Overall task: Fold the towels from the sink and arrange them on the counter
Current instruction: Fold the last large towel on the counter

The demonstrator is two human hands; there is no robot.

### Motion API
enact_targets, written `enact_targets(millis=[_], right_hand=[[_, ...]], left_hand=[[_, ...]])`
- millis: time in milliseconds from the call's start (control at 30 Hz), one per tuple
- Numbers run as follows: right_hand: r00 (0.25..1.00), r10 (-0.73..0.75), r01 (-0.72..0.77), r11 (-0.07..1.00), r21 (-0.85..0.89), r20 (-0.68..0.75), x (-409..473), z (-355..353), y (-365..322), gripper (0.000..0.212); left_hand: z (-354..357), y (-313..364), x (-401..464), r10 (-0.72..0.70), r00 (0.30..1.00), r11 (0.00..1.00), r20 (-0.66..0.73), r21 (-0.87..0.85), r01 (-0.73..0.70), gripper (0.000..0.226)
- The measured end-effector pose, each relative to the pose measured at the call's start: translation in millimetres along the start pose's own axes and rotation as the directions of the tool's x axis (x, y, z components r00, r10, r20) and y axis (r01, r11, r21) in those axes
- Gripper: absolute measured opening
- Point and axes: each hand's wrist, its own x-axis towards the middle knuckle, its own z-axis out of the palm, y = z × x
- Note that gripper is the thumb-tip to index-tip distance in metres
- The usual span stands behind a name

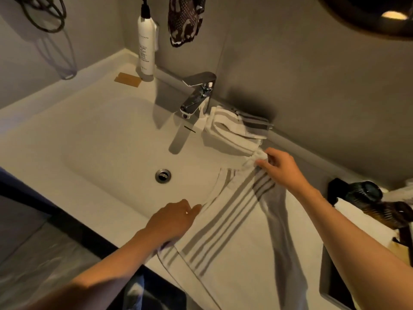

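Observation:
A white towel with grey stripes (232, 233) lies spread over the right rim of the white sink (107, 139) and the counter, hanging past the front edge. My right hand (279, 168) pinches its bunched far corner next to a stack of folded striped towels (237, 130) that sits on the counter right of the faucet. At the sink's rim my left hand (172, 220) rests on the towel's left edge, fingers extended and flat.
A chrome faucet (196, 97) stands behind the basin, with a drain (163, 176) at its bottom. A white bottle (146, 41) and a tan card (127, 79) are at the back left. Dark items, a watch (366, 193) among them, lie at the right.

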Motion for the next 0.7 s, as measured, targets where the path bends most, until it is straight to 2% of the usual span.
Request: enact_targets(millis=[33, 100, 167, 233, 267, 300, 333, 367, 400, 433, 467, 500, 533, 567, 633, 700], right_hand=[[0.998, -0.035, 0.033, 0.998, 0.057, 0.048, 5.3, -0.3, -6.6, 0.029], [0.991, -0.046, 0.022, 0.983, 0.183, 0.126, 14.3, 2.5, -15.6, 0.013], [0.986, 0.008, -0.06, 0.95, 0.306, 0.167, 21.0, 8.6, -20.8, 0.009], [0.984, 0.057, -0.1, 0.96, 0.263, 0.167, 25.6, 21.8, -20.8, 0.017], [0.989, 0.069, -0.086, 0.988, 0.128, 0.134, 26.9, 30.7, -19.1, 0.018], [0.994, 0.084, -0.079, 0.993, -0.089, 0.062, 25.7, 40.1, -17.1, 0.015], [0.996, 0.071, -0.084, 0.937, -0.338, -0.052, 21.4, 48.0, -16.2, 0.015], [0.992, -0.009, -0.059, 0.858, -0.51, -0.128, 17.0, 55.7, -19.1, 0.024], [0.988, -0.114, 0.03, 0.803, -0.595, -0.104, 10.5, 63.2, -26.9, 0.03], [0.975, -0.22, 0.179, 0.764, -0.62, 0.011, 5.3, 71.1, -35.9, 0.031], [0.937, -0.29, 0.348, 0.724, -0.595, 0.194, 0.6, 80.7, -44.4, 0.031], [0.882, -0.289, 0.46, 0.695, -0.553, 0.372, -2.9, 91.2, -47.9, 0.034], [0.843, -0.216, 0.492, 0.677, -0.547, 0.492, -5.8, 100.0, -47.8, 0.038], [0.819, -0.109, 0.496, 0.629, -0.598, 0.564, -5.0, 106.6, -45.8, 0.038], [0.784, 0.061, 0.508, 0.507, -0.696, 0.617, -2.0, 115.9, -39.6, 0.034], [0.762, 0.081, 0.554, 0.433, -0.711, 0.643, -3.6, 120.4, -36.0, 0.03]], left_hand=[[0.9, 4.7, 4.6, -0.054, 0.993, 0.996, 0.109, -0.062, 0.061, 0.061], [3.0, 5.2, 13.3, -0.085, 0.978, 0.995, 0.191, 0.061, 0.075, 0.063], [6.0, 2.3, 19.9, -0.049, 0.982, 0.996, 0.184, 0.087, 0.034, 0.032], [7.8, 1.7, 21.5, -0.007, 0.986, 1.0, 0.167, 0.025, 0.003, 0.022], [6.9, 1.9, 18.0, 0.018, 0.987, 0.999, 0.157, 0.029, -0.023, 0.021], [5.3, 2.4, 14.3, 0.049, 0.988, 0.998, 0.146, 0.039, -0.056, 0.02], [2.8, 2.7, 11.2, 0.07, 0.989, 0.994, 0.129, 0.077, -0.081, 0.02], [0.7, -0.1, 10.0, 0.084, 0.991, 0.984, 0.103, 0.147, -0.099, 0.023], [0.9, -4.6, 10.9, 0.09, 0.993, 0.969, 0.077, 0.223, -0.106, 0.026], [2.0, -9.3, 17.1, 0.093, 0.994, 0.957, 0.059, 0.27, -0.106, 0.028], [4.5, -13.4, 25.6, 0.082, 0.995, 0.958, 0.049, 0.273, -0.092, 0.027], [7.8, -15.7, 37.9, 0.065, 0.996, 0.971, 0.056, 0.226, -0.076, 0.024], [10.7, -15.4, 50.6, 0.031, 0.995, 0.986, 0.092, 0.163, -0.046, 0.022], [14.2, -13.4, 67.1, -0.011, 0.99, 0.994, 0.144, 0.108, -0.005, 0.021], [20.2, -3.4, 94.5, -0.067, 0.975, 0.996, 0.21, -0.038, 0.076, 0.026], [28.1, 6.5, 118.6, -0.083, 0.977, 0.966, 0.196, -0.227, 0.128, 0.029]])
